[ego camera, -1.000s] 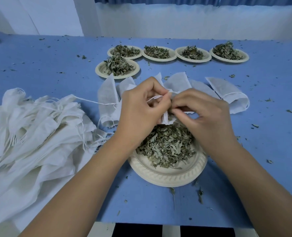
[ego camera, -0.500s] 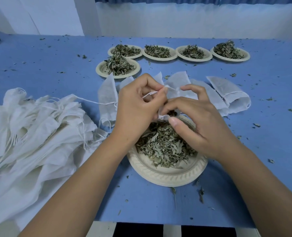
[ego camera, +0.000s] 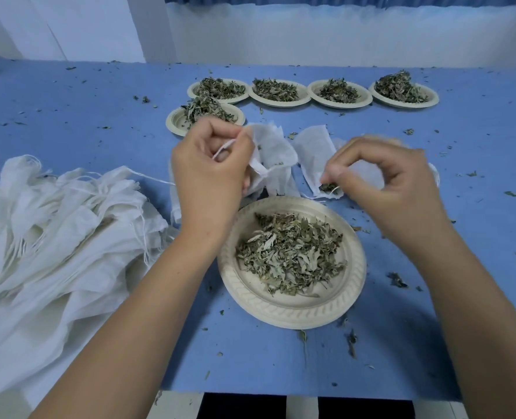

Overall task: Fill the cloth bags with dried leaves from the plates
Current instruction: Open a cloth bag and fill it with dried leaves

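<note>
The near plate [ego camera: 293,306] holds a heap of dried leaves [ego camera: 290,252]. Above its far rim, my left hand [ego camera: 208,179] grips a white cloth bag [ego camera: 273,158] at its mouth, and the drawstring loops through my fingers. My right hand [ego camera: 384,189] is off to the right and blurred. Its thumb and forefinger are pinched together just over the mouth of a second bag [ego camera: 314,155], which lies flat with a few leaves at its opening. What they pinch I cannot make out.
Several more plates of leaves [ego camera: 281,93] stand in a row at the back, with one [ego camera: 205,116] nearer on the left. A big pile of empty cloth bags [ego camera: 54,237] covers the left side. Leaf crumbs litter the blue table [ego camera: 432,328].
My hands were together on one bag over the plate. They have since separated: the left keeps the bag and has lifted it back and left, and the right has swung off to the right.
</note>
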The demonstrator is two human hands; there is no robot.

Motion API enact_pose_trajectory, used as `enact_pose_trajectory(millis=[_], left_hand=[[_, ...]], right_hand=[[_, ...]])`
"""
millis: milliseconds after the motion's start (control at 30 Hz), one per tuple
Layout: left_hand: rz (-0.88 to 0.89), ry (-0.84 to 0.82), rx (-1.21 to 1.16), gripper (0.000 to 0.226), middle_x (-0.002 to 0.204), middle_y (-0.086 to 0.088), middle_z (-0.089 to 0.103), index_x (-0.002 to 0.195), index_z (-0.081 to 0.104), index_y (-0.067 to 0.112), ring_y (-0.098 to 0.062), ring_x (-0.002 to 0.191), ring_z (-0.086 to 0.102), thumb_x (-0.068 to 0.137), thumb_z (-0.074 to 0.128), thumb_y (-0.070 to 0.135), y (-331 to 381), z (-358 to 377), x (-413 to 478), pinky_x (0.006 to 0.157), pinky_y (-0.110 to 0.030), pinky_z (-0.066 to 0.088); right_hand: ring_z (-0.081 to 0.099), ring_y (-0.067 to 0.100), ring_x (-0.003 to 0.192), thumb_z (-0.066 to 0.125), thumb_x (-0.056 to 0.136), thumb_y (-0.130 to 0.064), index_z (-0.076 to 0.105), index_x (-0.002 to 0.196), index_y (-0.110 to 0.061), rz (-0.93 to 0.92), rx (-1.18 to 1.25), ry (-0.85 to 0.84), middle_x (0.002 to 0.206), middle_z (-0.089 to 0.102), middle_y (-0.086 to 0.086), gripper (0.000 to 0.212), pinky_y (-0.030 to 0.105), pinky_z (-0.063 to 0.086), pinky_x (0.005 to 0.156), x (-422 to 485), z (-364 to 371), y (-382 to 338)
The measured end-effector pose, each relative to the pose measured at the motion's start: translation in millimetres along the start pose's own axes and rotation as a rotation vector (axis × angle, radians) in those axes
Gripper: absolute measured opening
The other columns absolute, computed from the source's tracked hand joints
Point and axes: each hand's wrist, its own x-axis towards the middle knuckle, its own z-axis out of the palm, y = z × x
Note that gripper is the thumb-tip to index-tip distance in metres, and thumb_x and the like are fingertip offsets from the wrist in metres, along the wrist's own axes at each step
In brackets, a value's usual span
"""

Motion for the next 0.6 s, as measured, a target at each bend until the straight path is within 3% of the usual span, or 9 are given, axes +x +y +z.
enact_pose_trajectory(millis=[100,200,300,433,600], left_hand=[[0.058,0.063,0.008,0.017,0.052,0.011,0.056,0.077,0.056,0.010,-0.008,0.034,0.048,0.092,0.063,0.007,1,-1,2,0.039,-0.022,0.040],[0.107,-0.005,0.043,0.014,0.056,0.010,0.058,0.081,0.056,0.005,-0.011,0.035,0.051,0.092,0.063,0.008,0,0,-2,0.038,-0.024,0.042],[0.118,-0.092,0.090,0.020,0.054,0.010,0.056,0.077,0.054,0.015,-0.010,0.035,0.050,0.092,0.064,0.008,-2,3,-5,0.038,-0.021,0.041],[0.108,-0.129,0.119,0.023,0.052,0.010,0.054,0.075,0.053,0.019,-0.009,0.035,0.050,0.092,0.064,0.009,-4,4,-5,0.038,-0.025,0.043],[0.068,-0.142,0.126,0.017,0.051,0.008,0.057,0.078,0.056,0.012,-0.008,0.036,0.051,0.092,0.065,0.009,-8,4,-3,0.038,-0.021,0.041]], right_hand=[[0.057,0.000,0.092,0.071,0.072,-0.047,0.070,0.094,-0.027,0.157,-0.068,-0.430,0.098,0.063,-0.014,0.030,0.012,0.039,0.085,-1,7,1],[0.051,-0.001,0.106,0.075,0.076,-0.038,0.068,0.107,-0.028,0.054,-0.221,-0.609,0.109,0.060,-0.016,0.033,0.019,0.037,0.098,-7,27,4],[0.059,0.007,0.099,0.078,0.078,-0.018,0.073,0.095,-0.016,0.001,-0.192,-0.553,0.100,0.067,-0.007,0.017,0.031,0.043,0.095,-7,33,5],[0.066,0.017,0.083,0.077,0.077,-0.009,0.075,0.084,-0.013,0.041,-0.113,-0.462,0.086,0.071,-0.004,0.008,0.039,0.050,0.083,-5,24,7],[0.069,0.016,0.082,0.077,0.074,-0.004,0.074,0.082,-0.010,0.083,0.198,-0.241,0.083,0.073,-0.001,0.010,0.035,0.056,0.082,-2,13,2]])
